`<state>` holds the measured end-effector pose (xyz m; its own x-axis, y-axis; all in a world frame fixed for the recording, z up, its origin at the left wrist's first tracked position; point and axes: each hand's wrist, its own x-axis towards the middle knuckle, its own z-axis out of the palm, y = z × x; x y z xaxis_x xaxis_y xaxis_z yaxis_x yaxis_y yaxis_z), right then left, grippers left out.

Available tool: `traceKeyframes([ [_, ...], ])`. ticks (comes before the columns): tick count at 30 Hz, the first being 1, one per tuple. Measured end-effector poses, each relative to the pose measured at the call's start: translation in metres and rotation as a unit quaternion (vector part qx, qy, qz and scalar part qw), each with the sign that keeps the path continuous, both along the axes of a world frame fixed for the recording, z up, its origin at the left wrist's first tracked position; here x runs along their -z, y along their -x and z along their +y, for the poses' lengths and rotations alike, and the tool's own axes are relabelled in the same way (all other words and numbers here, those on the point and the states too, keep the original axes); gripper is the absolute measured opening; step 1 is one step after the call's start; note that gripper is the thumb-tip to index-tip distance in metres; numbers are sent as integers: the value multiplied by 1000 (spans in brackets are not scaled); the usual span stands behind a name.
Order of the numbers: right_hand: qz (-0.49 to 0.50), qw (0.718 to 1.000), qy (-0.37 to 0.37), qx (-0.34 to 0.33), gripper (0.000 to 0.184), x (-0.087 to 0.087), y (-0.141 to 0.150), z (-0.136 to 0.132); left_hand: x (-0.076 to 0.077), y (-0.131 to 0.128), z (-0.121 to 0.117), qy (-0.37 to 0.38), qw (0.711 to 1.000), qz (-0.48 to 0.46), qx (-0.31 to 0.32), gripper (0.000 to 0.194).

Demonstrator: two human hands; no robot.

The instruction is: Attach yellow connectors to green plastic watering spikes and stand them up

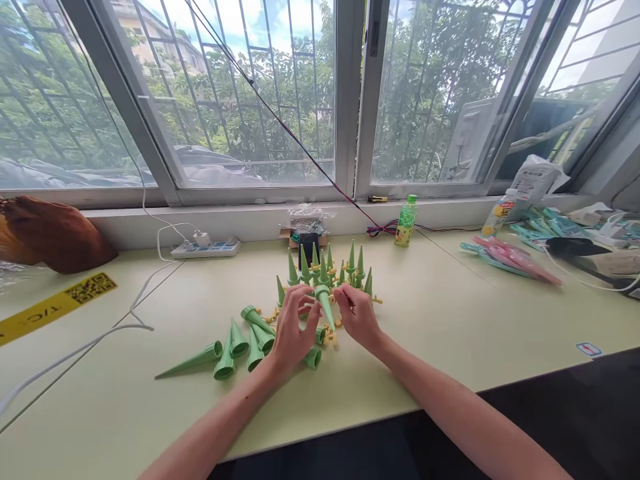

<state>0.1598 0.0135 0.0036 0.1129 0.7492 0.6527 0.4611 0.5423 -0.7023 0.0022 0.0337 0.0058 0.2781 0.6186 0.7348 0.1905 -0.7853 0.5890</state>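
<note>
My left hand (293, 327) is closed on the wide end of a green plastic cone (326, 305) whose tip points down toward me. My right hand (356, 313) pinches something small beside that cone; I cannot make out what. Several green cones (327, 267) stand upright just behind my hands, some with small yellow parts on them. Several more green cones (235, 343) lie on their sides to the left of my left hand. Small yellow pieces (330, 337) lie scattered under and between my hands.
The pale worktable (425, 313) runs under a barred window. A white power strip (205, 249) and cables sit back left, a green bottle (406, 221) back centre. Packets and pink items (515, 257) lie right. A brown object (50, 233) and yellow label (55, 307) are left.
</note>
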Motion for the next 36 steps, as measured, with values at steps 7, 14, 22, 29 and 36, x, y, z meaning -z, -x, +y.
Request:
traceKeyframes([
  [7, -28, 999, -41, -12, 36, -3, -4, -1, -3, 6, 2, 43, 995, 86, 26, 48],
  [14, -38, 999, -20, -29, 36, 2, -2, -3, -5, 3, 0, 84, 990, 109, 33, 55],
  [22, -11, 998, 42, -51, 40, 7, -3, 0, 2, 5, 4, 53, 990, 126, 28, 44],
  [29, 0, 998, 46, -44, 43, 7, -5, 2, 7, 2, 5, 6, 991, 129, 27, 29],
  [36, -3, 998, 37, -45, 43, 10, -3, 1, 8, 1, 3, -39, 992, 114, 25, 23],
])
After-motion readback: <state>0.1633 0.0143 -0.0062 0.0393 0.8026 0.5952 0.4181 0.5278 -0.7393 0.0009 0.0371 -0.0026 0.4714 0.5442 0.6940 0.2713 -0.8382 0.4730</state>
